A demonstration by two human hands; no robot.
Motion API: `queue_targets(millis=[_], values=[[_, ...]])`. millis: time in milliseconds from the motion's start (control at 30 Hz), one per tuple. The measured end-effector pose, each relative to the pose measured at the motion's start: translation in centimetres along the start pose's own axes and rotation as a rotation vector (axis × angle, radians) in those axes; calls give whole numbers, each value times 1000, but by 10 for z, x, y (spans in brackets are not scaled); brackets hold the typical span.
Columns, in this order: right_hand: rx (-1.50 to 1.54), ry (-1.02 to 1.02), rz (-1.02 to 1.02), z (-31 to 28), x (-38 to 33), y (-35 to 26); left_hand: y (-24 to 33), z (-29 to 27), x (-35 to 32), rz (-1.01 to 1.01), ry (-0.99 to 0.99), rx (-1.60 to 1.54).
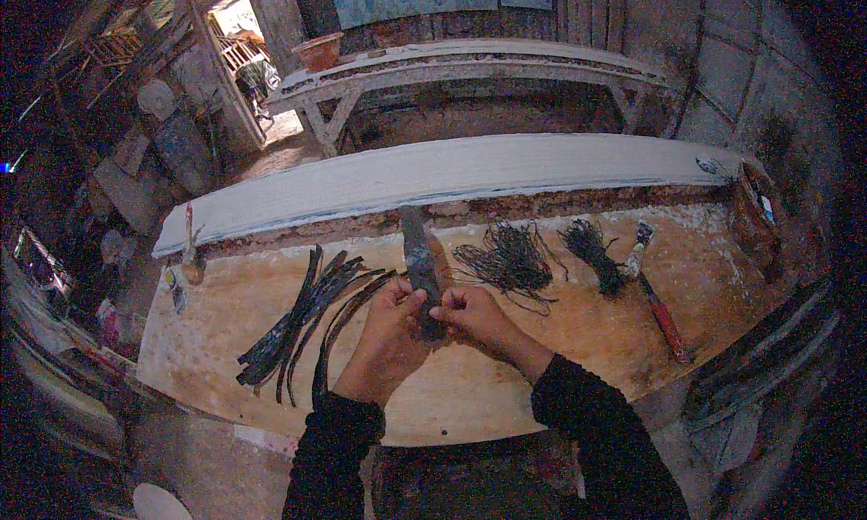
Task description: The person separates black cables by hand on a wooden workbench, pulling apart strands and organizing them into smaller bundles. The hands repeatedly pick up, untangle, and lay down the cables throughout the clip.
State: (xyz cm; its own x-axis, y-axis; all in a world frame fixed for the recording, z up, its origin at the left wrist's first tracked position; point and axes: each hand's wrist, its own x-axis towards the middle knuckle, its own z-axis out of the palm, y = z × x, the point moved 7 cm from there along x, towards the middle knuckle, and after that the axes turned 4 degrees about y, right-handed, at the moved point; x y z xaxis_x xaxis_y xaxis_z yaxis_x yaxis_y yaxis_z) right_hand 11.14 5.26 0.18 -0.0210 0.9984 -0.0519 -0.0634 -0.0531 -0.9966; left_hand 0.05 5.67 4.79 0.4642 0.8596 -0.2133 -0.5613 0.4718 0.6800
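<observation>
Both my hands meet over the middle of the wooden board. Between them a long, dark, flat strip (418, 249) reaches away from me; its exact kind I cannot make out. My left hand (390, 326) is closed, its thumb and fingers pinching the strip's near part. My right hand (483, 319) pinches the same part from the other side, fingertips almost touching the left thumb. Left of my left hand lies a pile of dark flat strips (293, 312). A loose tangle of thin dark strands (510, 260) rests just beyond my right hand, with a tied bundle of strands (591, 253) further right.
On the board (488, 393)'s right lies a red-handled tool (661, 317). A brush-like tool (191, 249) stands at the left. A long white plank (452, 169) runs along the far edge. Behind is a bench (506, 64) with a clay-coloured pot (318, 52).
</observation>
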Motion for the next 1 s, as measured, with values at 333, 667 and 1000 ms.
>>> queue_targets(millis=[333, 667, 1000], values=[[132, -101, 115, 9, -5, 4, 9, 6, -6, 26, 15, 135], [-146, -560, 296, 28, -28, 6, 23, -12, 6, 116, 78, 65], [24, -76, 116, -8, 4, 3, 2, 10, -6, -24, -1, 248]])
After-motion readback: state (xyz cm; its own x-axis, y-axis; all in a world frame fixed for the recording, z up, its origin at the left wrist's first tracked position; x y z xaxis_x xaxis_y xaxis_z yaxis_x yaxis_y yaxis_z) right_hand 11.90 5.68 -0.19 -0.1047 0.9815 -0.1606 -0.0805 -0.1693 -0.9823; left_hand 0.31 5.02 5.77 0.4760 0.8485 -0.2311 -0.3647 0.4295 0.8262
